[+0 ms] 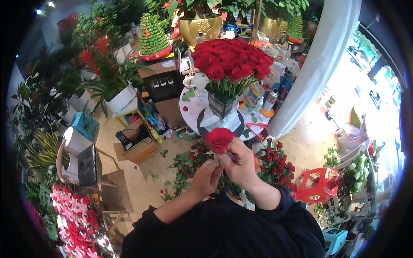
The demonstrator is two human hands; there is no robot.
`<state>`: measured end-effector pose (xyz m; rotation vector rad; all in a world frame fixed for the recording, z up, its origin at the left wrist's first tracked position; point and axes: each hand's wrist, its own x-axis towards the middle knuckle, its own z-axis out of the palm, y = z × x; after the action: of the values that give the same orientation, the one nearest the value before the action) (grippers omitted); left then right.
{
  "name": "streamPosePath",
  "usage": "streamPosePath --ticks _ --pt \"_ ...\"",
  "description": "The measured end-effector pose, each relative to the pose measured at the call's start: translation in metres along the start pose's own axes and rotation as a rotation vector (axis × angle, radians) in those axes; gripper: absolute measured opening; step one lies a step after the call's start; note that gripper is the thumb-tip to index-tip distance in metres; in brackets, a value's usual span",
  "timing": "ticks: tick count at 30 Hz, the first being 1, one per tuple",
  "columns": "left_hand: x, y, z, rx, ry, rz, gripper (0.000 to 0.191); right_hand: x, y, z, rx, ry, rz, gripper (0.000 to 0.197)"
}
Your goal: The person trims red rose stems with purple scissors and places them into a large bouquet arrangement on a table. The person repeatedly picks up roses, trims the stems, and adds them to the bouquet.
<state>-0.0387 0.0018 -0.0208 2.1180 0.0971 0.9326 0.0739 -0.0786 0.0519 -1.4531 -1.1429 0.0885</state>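
Observation:
A single red rose (220, 140) is held up in front of my chest. My right hand (241, 163) is closed just beneath its bloom, and a bit of something purple shows between the fingers. Lower down, my left hand (206, 176), with a ring on one finger, pinches at the green stem. Most of that stem is hidden by the hands. Beyond them, a dense dome of red roses (230, 59) stands upright in a square glass vase (222, 104). An orange-red object partly shows behind my right hand; I cannot tell what it is.
The vase stands on a dark round base on a white round table (190, 111), with a spray can (270, 100) nearby. Cut leaves (184, 167) and petals litter the floor. More red roses (279, 164) lie at right, near a red plastic stool (317, 185). A white column (314, 71) rises beside the table.

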Motion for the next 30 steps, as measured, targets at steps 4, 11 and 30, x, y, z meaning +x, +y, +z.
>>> streamPosePath --ticks 4,11,30 --pt "-0.011 -0.023 -0.008 0.261 0.175 -0.331 0.011 -0.002 0.010 -0.027 0.436 -0.185 0.248 0.067" --pt "0.028 -0.021 -0.045 -0.047 0.565 -0.468 0.014 -0.072 0.098 -0.052 0.914 -0.411 0.915 0.057" --pt "0.028 -0.002 -0.018 -0.229 0.690 -0.359 0.017 -0.057 0.068 -0.024 0.825 -0.632 0.913 0.039"
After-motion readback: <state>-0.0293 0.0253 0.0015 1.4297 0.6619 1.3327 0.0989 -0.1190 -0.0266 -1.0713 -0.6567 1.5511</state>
